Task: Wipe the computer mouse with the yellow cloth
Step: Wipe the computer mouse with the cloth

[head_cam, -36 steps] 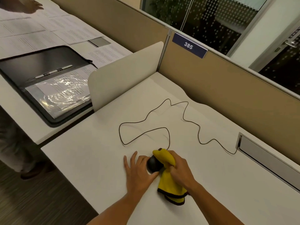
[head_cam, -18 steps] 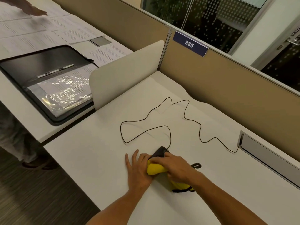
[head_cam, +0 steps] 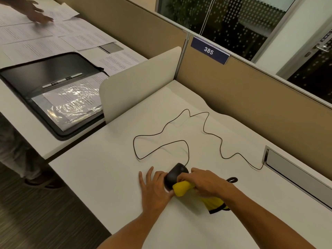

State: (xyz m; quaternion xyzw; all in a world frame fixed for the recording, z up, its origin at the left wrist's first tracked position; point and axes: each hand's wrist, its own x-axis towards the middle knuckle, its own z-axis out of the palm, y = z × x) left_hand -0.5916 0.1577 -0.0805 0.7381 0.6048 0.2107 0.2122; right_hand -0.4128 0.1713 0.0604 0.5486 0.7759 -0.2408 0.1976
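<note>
Your right hand [head_cam: 206, 184] has its grip closed on the yellow cloth [head_cam: 183, 188] against the mouse [head_cam: 175, 176] at the near desk [head_cam: 107, 177] edge, left hand [head_cam: 155, 187] bracing flat and open; press sideways and the mouse likely skids, dragging its cable [head_cam: 204, 126].

An open black folder [head_cam: 52, 90] and printed papers [head_cam: 71, 33] lie on the neighbouring desk [head_cam: 21, 126].

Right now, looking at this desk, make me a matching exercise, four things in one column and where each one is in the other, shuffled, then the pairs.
Things:
1. black computer mouse
2. yellow cloth with black trim
3. thin black cable
4. open black folder

Places:
A. looped across the white desk
B. on the neighbouring desk
C. bunched in the right hand
D. steadied by the left hand

Pairs: 1-D, 2-C, 3-A, 4-B
</note>
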